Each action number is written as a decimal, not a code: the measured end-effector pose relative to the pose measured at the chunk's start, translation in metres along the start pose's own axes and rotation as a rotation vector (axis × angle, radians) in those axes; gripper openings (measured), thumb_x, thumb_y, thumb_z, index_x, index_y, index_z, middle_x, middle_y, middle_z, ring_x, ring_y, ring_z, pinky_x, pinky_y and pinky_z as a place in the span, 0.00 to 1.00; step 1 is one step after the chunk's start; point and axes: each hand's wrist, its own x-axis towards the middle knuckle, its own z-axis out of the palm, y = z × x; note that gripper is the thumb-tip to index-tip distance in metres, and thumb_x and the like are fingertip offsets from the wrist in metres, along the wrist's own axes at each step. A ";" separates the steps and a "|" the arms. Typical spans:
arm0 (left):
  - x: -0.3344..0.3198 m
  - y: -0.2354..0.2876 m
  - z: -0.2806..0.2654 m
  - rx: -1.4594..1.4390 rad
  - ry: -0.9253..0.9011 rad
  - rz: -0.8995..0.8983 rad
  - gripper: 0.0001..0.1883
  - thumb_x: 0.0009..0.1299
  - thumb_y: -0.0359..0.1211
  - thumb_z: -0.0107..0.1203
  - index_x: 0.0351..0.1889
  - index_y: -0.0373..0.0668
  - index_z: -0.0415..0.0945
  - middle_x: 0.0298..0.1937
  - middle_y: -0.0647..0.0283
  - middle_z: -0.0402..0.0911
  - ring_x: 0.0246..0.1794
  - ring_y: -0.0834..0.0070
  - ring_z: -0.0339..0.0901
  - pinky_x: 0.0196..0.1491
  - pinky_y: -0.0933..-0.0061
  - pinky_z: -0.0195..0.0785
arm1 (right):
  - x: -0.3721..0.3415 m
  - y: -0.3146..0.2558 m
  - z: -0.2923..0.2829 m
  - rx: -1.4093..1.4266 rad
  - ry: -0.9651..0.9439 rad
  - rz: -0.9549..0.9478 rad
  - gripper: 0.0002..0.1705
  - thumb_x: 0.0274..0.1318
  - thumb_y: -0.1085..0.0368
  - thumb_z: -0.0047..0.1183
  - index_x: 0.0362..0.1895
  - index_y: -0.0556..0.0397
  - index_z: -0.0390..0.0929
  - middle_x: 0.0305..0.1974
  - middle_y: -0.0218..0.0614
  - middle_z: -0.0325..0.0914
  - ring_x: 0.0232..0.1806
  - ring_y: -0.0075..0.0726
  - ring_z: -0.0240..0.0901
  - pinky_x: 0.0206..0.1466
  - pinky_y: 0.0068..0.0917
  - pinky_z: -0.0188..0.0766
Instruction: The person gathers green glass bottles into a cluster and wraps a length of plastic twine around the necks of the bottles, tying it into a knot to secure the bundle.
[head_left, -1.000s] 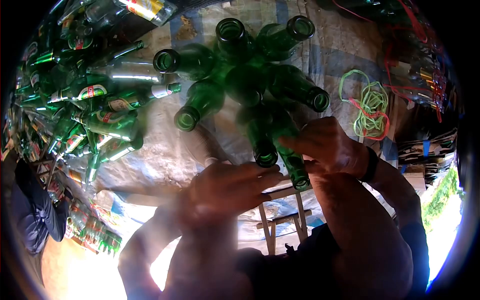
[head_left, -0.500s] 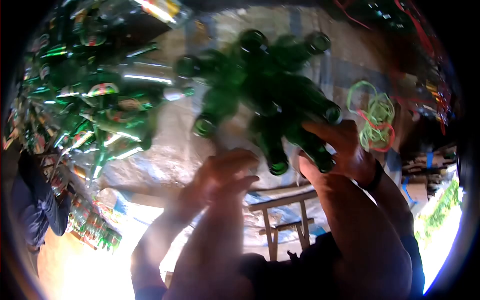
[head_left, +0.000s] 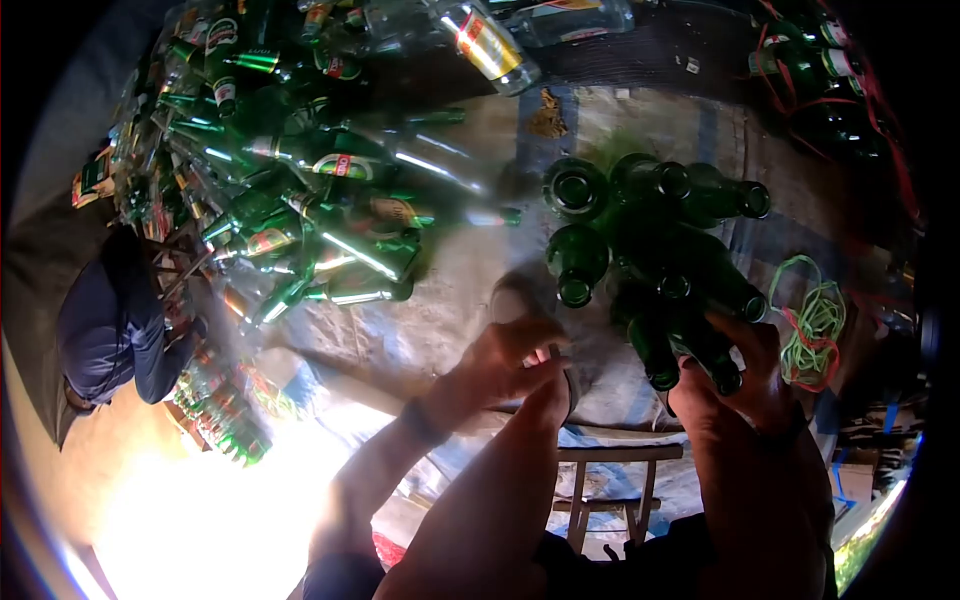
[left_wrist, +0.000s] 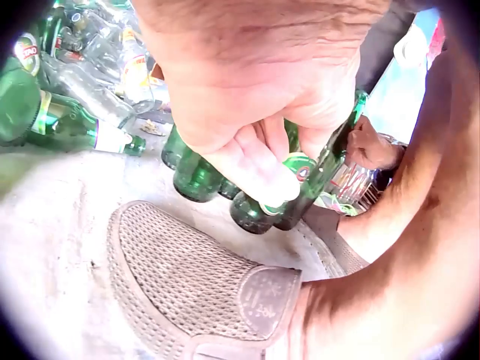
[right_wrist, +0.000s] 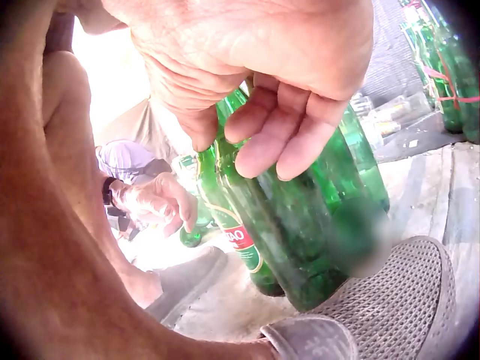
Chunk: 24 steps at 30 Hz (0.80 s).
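Note:
A cluster of several green beer bottles [head_left: 640, 235] stands on the sheet between the feet, necks splayed outward in the head view. At its near right side my right hand [head_left: 745, 365] holds one green beer bottle [right_wrist: 244, 202] by its upper part, thumb on one side and fingers on the other. A red, white and green label [right_wrist: 238, 237] shows on a bottle below that hand. Over the left knee hangs my left hand [head_left: 515, 360], loosely curled and apart from the cluster. Behind its fingers [left_wrist: 259, 172], the left wrist view shows the standing bottles.
A heap of green and clear bottles [head_left: 330, 215] lies to the left. Tangled green and red twine [head_left: 815, 330] is right of the cluster. Tied bottles [head_left: 810, 75] stand at the far right. Another person [head_left: 115, 320] sits at left. A wooden stool [head_left: 620, 455] is near the legs.
The left hand has drawn back from the near bottles to over the left knee. The right hand stays at the cluster's near right side. The head view has swung left, showing more heap.

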 end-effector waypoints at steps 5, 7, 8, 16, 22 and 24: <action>0.012 -0.017 -0.025 0.021 0.206 -0.082 0.09 0.66 0.25 0.69 0.43 0.38 0.84 0.41 0.58 0.86 0.31 0.71 0.86 0.33 0.74 0.85 | 0.000 -0.003 -0.002 0.000 -0.018 0.051 0.36 0.48 0.64 0.76 0.62 0.55 0.77 0.44 0.41 0.86 0.39 0.42 0.84 0.41 0.36 0.79; 0.025 -0.022 -0.043 0.091 0.344 -0.037 0.08 0.65 0.24 0.69 0.41 0.38 0.85 0.39 0.59 0.86 0.30 0.74 0.86 0.30 0.76 0.82 | -0.001 0.000 -0.002 0.028 -0.019 0.059 0.36 0.48 0.64 0.76 0.63 0.55 0.77 0.42 0.39 0.86 0.38 0.40 0.84 0.40 0.36 0.79; 0.029 -0.027 -0.055 0.193 0.378 -0.062 0.07 0.66 0.24 0.68 0.41 0.40 0.85 0.40 0.60 0.86 0.31 0.74 0.86 0.29 0.75 0.81 | -0.002 0.000 -0.002 -0.049 -0.020 0.047 0.36 0.49 0.64 0.75 0.63 0.56 0.77 0.41 0.38 0.86 0.36 0.38 0.84 0.39 0.35 0.79; 0.095 -0.055 -0.155 0.581 0.610 -0.105 0.16 0.65 0.25 0.65 0.52 0.42 0.83 0.49 0.58 0.85 0.41 0.66 0.87 0.41 0.68 0.82 | 0.002 -0.015 0.006 -0.244 0.136 -0.102 0.28 0.53 0.69 0.68 0.60 0.60 0.79 0.36 0.44 0.84 0.31 0.42 0.83 0.34 0.34 0.77; 0.150 -0.092 -0.180 1.028 0.428 -0.141 0.23 0.64 0.35 0.63 0.59 0.50 0.81 0.59 0.59 0.82 0.63 0.58 0.75 0.66 0.56 0.68 | 0.000 -0.012 0.004 -0.399 0.131 -0.158 0.23 0.57 0.68 0.65 0.58 0.58 0.80 0.42 0.41 0.83 0.35 0.41 0.83 0.35 0.34 0.76; 0.163 -0.093 -0.179 1.082 0.368 -0.217 0.23 0.65 0.39 0.61 0.60 0.52 0.81 0.60 0.62 0.82 0.64 0.60 0.74 0.67 0.56 0.67 | -0.001 -0.006 0.002 -0.278 0.086 -0.080 0.23 0.58 0.67 0.65 0.58 0.56 0.80 0.44 0.41 0.82 0.36 0.40 0.82 0.36 0.34 0.75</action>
